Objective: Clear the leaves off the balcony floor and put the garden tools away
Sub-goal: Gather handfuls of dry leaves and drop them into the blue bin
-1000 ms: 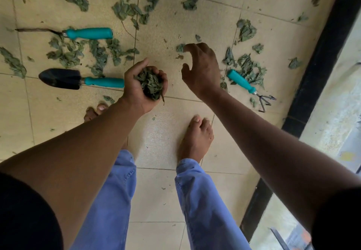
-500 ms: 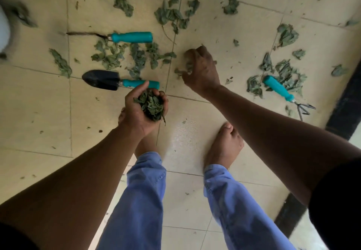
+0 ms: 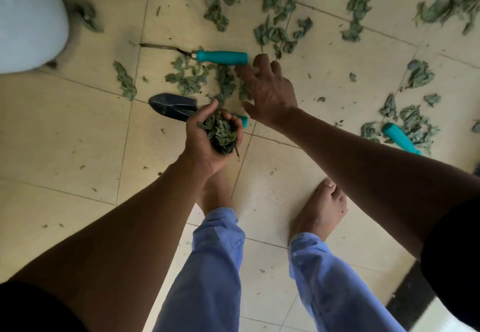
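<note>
No brand, label or legible writing on any item. Left hand [image 3: 207, 137]: cupped palm-up, fingers curled round a clump of gathered leaves [image 3: 220, 132], above the trowel [image 3: 172, 105]. Right hand [image 3: 270, 90]: palm down, fingers spread and straight, holding nothing, over the loose leaf pile [image 3: 197, 77] between the two left-side tools; half a second earlier bunched over scraps farther right, now shifted left toward that pile. Trowel: dark blade on the tile floor [image 3: 65, 129], teal handle mostly hidden behind the left hand, only the end cap showing. Narrow weeder [image 3: 220, 57]: teal handle, thin dark shaft pointing left, lying beyond the pile, butt end just beside the right fingertips; contact not discernible. Third teal-handled tool [image 3: 401, 139]: at right among leaves, working end covered by the right forearm, tines seen earlier now out of sight. Scattered leaves [image 3: 275, 7] across the far tiles, far-right clumps blurred. White rounded object [image 3: 28, 20]: upper left, cut off by the frame edge, larger in view than before, identity unclear. Bare feet and blue trouser legs [image 3: 207, 279] at bottom centre; dark threshold strip [image 3: 407, 298] at lower right, partly cut off.
</note>
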Available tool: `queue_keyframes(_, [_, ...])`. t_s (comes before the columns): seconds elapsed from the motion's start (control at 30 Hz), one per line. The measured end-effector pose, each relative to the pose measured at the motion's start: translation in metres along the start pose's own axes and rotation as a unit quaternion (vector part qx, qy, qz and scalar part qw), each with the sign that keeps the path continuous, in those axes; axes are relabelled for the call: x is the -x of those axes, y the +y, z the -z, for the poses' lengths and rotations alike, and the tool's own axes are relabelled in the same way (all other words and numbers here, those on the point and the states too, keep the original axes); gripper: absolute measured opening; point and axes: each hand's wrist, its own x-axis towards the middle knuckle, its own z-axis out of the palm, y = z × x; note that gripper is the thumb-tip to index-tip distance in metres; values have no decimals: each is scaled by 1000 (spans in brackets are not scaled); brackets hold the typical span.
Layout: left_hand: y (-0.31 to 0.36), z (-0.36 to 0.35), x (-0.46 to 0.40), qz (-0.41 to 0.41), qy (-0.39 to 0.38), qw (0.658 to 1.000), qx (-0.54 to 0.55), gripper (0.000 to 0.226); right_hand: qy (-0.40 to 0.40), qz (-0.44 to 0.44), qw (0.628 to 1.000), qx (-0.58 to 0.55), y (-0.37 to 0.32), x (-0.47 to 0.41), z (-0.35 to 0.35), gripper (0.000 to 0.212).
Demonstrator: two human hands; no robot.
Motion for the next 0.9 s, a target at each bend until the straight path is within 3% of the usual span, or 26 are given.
queue_keyframes(0.1, [3, 3, 5, -6, -7, 1000, -16, 31, -20, 3, 1000, 4, -9, -4, -3, 74])
queue_keyframes(0.23, [5, 5, 9, -1, -7, 1000, -11, 34, 12, -1, 999, -31, -24, -2, -13, 45])
queue_keyframes(0.43, [1, 9, 12, -11, -6, 1000, -23, 35, 42, -1, 998, -47, -25, 0, -21, 32])
queue_keyframes(0.53, [-1, 9, 17, -18, -7, 999, -28, 36, 50, -48, 995, -75, -16, 4, -20, 25])
queue_keyframes(0.67, [-6, -1, 30, -14, 7, 1000, -18, 34, 65, -173, 959, -214, -5, 27, 13, 14])
queue_keyframes(0.83, [-16, -18, 38, 2, -15, 1000, -18, 24, 66, -69, 923, -372, -35, 97, 90, 14])
queue_keyframes(0.9, [-21, -24, 41, 7, -29, 999, -39, 26, 59, -35, 920, -386, -51, 124, 103, 21])
